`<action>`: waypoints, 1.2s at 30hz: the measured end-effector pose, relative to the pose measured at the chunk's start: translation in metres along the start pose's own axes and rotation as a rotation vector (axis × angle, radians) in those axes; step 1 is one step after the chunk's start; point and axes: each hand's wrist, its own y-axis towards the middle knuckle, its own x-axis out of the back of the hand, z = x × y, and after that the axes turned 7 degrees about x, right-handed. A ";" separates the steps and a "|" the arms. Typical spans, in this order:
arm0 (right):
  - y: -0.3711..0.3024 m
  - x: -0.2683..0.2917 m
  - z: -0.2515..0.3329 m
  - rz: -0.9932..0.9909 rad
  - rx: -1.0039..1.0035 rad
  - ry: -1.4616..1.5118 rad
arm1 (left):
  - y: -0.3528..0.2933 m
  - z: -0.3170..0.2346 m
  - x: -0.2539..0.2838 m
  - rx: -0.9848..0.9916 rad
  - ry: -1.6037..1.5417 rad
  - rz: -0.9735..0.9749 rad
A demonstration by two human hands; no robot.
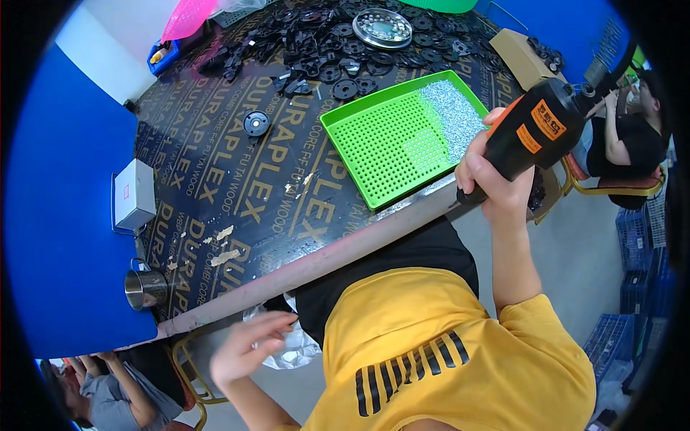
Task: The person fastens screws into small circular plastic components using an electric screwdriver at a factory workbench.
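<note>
My right hand [499, 172] is wrapped round a black and orange electric screwdriver [535, 133], raised by the table's right edge. Its upper end reaches toward a coiled spring hanger [604, 52]; I cannot make out the tip. My left hand [251, 346] is off the table's near edge, fingers stretched and slightly apart, with nothing in it. A green perforated tray [359, 154] lies on the table close to my right hand, many small silvery screws [454, 115] heaped in its right part. A round black plastic part [256, 124] sits alone left of the tray.
Black plastic parts [287, 50] pile across the table's far side, around a round metal dish [382, 29]. A cardboard box [521, 61] stands far right. At the left edge are a white box [134, 194] and metal mug [145, 287]. Other people sit at both sides.
</note>
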 end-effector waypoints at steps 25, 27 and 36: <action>0.028 0.002 0.010 0.075 0.141 0.129 | 0.170 -0.072 0.040 -0.077 -0.706 -0.408; 0.044 -0.004 0.004 0.023 0.234 0.231 | 0.165 -0.068 0.012 -0.087 -0.836 -0.366; 0.082 -0.014 -0.050 0.015 0.289 0.138 | 0.162 -0.056 -0.037 -0.055 -1.115 -0.350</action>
